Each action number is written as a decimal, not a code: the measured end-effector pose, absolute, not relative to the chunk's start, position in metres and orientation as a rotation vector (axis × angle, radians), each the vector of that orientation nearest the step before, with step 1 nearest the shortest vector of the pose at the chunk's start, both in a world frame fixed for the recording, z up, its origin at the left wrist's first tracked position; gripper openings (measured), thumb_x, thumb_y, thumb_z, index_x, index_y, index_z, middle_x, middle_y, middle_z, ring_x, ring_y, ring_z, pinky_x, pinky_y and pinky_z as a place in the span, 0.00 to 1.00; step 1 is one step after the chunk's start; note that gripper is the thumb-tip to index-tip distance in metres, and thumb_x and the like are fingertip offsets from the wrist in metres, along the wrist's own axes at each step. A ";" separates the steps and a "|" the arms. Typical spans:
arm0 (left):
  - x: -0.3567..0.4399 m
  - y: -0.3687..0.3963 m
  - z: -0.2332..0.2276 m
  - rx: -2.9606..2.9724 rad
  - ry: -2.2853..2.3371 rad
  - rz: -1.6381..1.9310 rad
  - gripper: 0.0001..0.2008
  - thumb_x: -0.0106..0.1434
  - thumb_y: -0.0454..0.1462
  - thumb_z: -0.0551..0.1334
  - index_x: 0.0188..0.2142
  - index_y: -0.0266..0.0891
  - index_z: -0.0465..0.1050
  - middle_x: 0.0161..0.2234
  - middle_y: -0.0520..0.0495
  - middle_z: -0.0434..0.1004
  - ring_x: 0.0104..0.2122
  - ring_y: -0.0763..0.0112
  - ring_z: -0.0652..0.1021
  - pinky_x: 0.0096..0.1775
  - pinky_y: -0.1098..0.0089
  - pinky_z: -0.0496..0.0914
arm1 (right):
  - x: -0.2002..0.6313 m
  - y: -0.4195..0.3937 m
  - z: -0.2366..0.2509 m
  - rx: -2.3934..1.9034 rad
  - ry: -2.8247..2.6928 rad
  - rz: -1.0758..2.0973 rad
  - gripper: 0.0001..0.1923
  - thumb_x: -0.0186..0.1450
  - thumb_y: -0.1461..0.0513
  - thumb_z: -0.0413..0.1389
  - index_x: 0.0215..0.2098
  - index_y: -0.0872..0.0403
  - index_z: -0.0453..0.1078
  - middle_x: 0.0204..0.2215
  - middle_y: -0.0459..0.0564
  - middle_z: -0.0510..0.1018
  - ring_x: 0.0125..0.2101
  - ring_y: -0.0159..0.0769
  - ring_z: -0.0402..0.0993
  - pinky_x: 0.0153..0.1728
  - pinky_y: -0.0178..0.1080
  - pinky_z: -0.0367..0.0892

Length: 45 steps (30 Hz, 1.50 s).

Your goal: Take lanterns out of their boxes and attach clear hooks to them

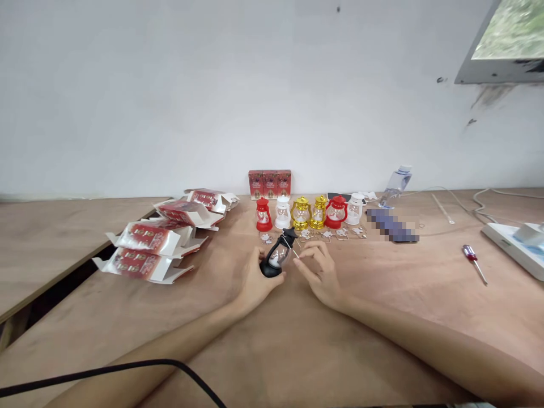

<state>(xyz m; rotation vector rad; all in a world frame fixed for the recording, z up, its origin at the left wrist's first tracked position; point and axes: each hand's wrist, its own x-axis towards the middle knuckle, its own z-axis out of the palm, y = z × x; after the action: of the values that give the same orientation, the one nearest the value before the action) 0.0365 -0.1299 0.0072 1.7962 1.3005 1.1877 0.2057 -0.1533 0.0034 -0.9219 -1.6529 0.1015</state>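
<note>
my left hand (255, 283) wraps around the base of a small black lantern (278, 256), fingers curled shut on it, holding it tilted with its top leaning toward 1 o'clock. the lantern sits low over the wooden table (382, 317), roughly at the centre of my view. my right hand (321, 275) is just beside it at 3 o'clock, thumb and forefinger pinched together on the thin wire handle (292, 248) near the lantern's top; the other fingers are loosely spread.

at 12 o'clock from the lantern runs a row of finished ones: a red lantern (263, 215), a white lantern (283, 213), two gold lanterns (309, 213), another red one (336, 211) and another white one (355, 208). small loose parts (327, 233) lie scattered just in front of that row. behind the row, against the wall, stand three red boxes (270, 184).

at 9 to 10 o'clock lies a heap of opened red-and-white cartons (157, 241). at 3 o'clock, well apart, a red-handled screwdriver (474, 262) rests on the table, and a white device (516, 246) sits at the far right edge. a black cable (127, 368) crosses the lower left at 7 o'clock.
</note>
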 end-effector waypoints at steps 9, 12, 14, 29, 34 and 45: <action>0.022 -0.112 0.018 1.582 1.196 1.190 0.19 0.40 0.36 0.67 0.32 0.38 0.63 0.28 0.55 0.68 0.25 0.75 0.70 0.27 0.73 0.68 | 0.209 -0.148 0.000 -0.995 -1.480 0.446 0.14 0.66 0.54 0.48 0.26 0.52 0.58 0.21 0.41 0.63 0.22 0.28 0.60 0.25 0.33 0.58; 0.022 -0.112 0.019 1.453 1.106 1.062 0.23 0.40 0.39 0.69 0.34 0.39 0.61 0.24 0.58 0.67 0.18 0.79 0.68 0.18 0.76 0.66 | 0.213 -0.134 -0.003 -1.088 -1.155 0.699 0.19 0.64 0.47 0.48 0.25 0.51 0.55 0.19 0.39 0.61 0.19 0.27 0.56 0.22 0.33 0.55; 0.021 -0.113 0.020 1.463 1.035 0.959 0.25 0.42 0.42 0.69 0.35 0.39 0.59 0.20 0.60 0.66 0.14 0.80 0.67 0.14 0.78 0.62 | 0.217 -0.125 -0.004 -1.084 -1.010 0.823 0.21 0.60 0.44 0.52 0.26 0.51 0.56 0.19 0.38 0.60 0.18 0.26 0.55 0.20 0.32 0.54; 0.021 -0.111 0.009 1.387 1.080 0.995 0.24 0.52 0.56 0.59 0.33 0.37 0.64 0.11 0.59 0.60 0.09 0.79 0.61 0.10 0.80 0.52 | 0.227 -0.125 0.001 -0.981 -1.446 1.195 0.25 0.56 0.39 0.51 0.26 0.52 0.58 0.16 0.38 0.62 0.15 0.24 0.57 0.17 0.30 0.50; 0.023 -0.107 0.013 1.110 0.988 1.142 0.24 0.52 0.56 0.56 0.31 0.36 0.65 0.15 0.56 0.64 0.10 0.79 0.62 0.09 0.78 0.52 | 0.221 -0.131 -0.003 -1.035 -1.348 0.990 0.21 0.62 0.43 0.48 0.29 0.52 0.61 0.21 0.42 0.69 0.18 0.27 0.58 0.20 0.32 0.55; 0.021 -0.101 0.019 0.796 0.936 1.324 0.25 0.53 0.59 0.48 0.23 0.39 0.61 0.13 0.55 0.59 0.09 0.80 0.58 0.11 0.77 0.47 | 0.189 -0.145 -0.011 -1.021 -2.294 -0.470 0.14 0.66 0.57 0.51 0.25 0.53 0.67 0.22 0.49 0.73 0.28 0.35 0.65 0.32 0.39 0.54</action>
<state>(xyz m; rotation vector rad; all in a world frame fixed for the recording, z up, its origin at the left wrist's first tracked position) 0.0211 -0.1014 0.0194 0.7962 0.9357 1.3241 0.1894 -0.1446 -0.0112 -1.0213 -2.2942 -0.4696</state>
